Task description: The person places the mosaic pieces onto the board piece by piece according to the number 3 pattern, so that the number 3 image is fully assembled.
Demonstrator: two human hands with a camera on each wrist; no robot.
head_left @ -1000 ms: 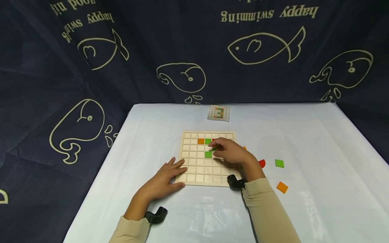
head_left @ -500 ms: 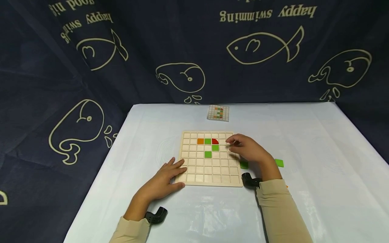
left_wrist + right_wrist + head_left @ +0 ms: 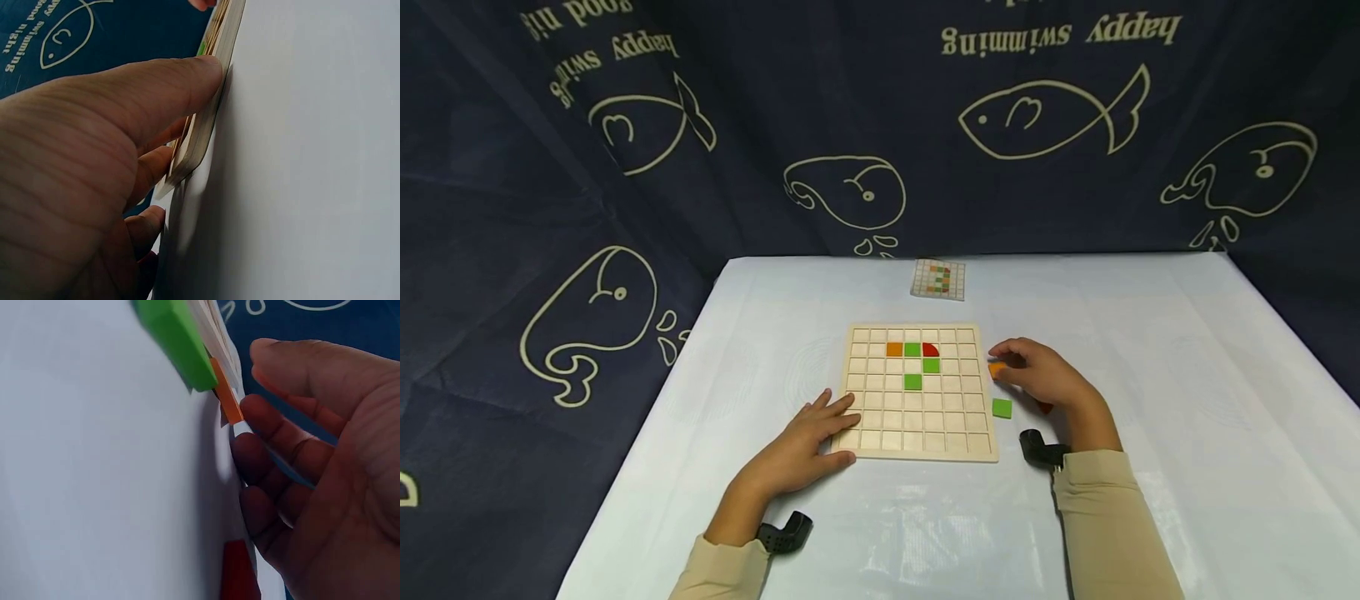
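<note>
A wooden grid board (image 3: 859, 442) lies on the table with an orange tile (image 3: 895, 350), a red quarter-round piece (image 3: 930, 349) and three green tiles (image 3: 913, 382) in its upper cells. My left hand (image 3: 831, 429) rests flat on the board's near left corner, thumb (image 3: 187, 81) against the board edge (image 3: 212, 119). My right hand (image 3: 1003, 364) sits just right of the board, fingers curled around a loose orange tile (image 3: 997, 369). In the right wrist view a fingertip (image 3: 250, 409) touches that orange tile (image 3: 226, 397), with the thumb just above it.
A loose green tile (image 3: 1002, 407) lies near the board's right edge, seen close as the green tile (image 3: 178, 340). A red piece (image 3: 237, 575) shows under my right palm. A small pattern card (image 3: 938, 279) lies at the table's far side. Dark printed cloth surrounds the table.
My right hand left a green tile on the board, drew back to the right off the board, and closed its fingers around the loose orange tile. The left hand stayed put.
</note>
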